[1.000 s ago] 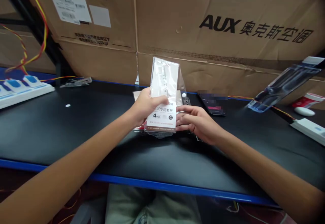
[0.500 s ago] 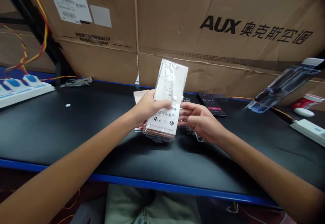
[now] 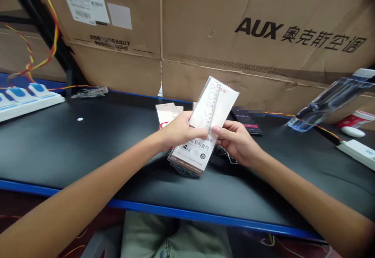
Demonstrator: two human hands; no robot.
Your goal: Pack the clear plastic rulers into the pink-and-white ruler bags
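A clear plastic packet of rulers [image 3: 190,154] with a white card inside is held up above the table, its top tilted to the right. A ruler scale and stencil shapes show through its upper half. My left hand [image 3: 183,130] is closed on its left side, thumb across the front. On the right edge my right hand [image 3: 236,139] grips it too, thumb on the front and fingers behind. Behind my left hand lies another white packet with red print [image 3: 166,113], partly covered. Clear stencil pieces [image 3: 227,155] lie under my right hand, mostly hidden.
A phone [image 3: 247,121] with a running timer lies behind my right hand. A clear bottle [image 3: 328,98] leans at the right, near a white mouse [image 3: 353,132] and a power strip [image 3: 357,152]. Another power strip [image 3: 32,105] is at the left. A large carton [image 3: 199,27] stands behind the black table [image 3: 88,145].
The packet has tilted further to the right and come slightly lower. My right hand, its fingers at the packet's edge before, now pinches it with the thumb on the front.
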